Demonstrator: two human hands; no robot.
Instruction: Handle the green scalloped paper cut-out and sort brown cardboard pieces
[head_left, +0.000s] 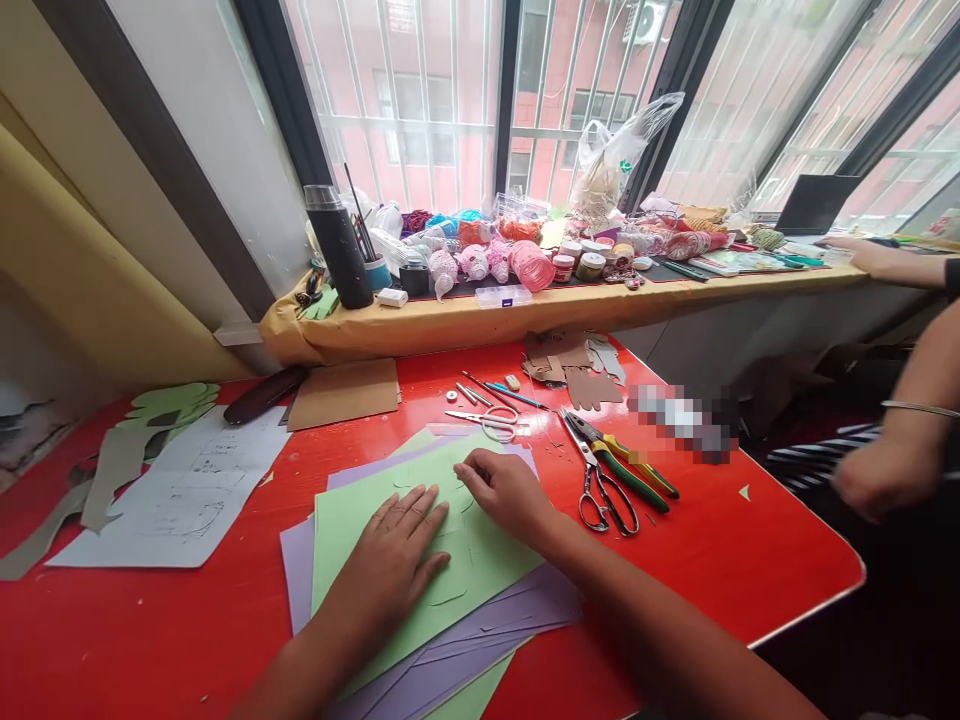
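Bare red tabletop [735,560] lies open to the right of the stacked green and purple paper sheets [450,570], past the steel scissors [600,490] and green-handled pliers [634,470], while white paper templates [180,490] crowd the left and brown cardboard cut-outs [577,370] line the back edge.

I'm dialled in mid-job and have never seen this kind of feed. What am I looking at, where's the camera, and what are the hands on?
There is no machine here: a person works with two bare hands, and the single camera sits on their head, looking forward and down. The left hand lies flat on a green sheet that tops a stack of purple sheets on a red table. The right hand rests on the sheet's far edge, fingers curled; whether it pinches anything I cannot tell. To the right lie scissors and pliers. Cardboard lies further back. At the right edge, another person's arm shows.
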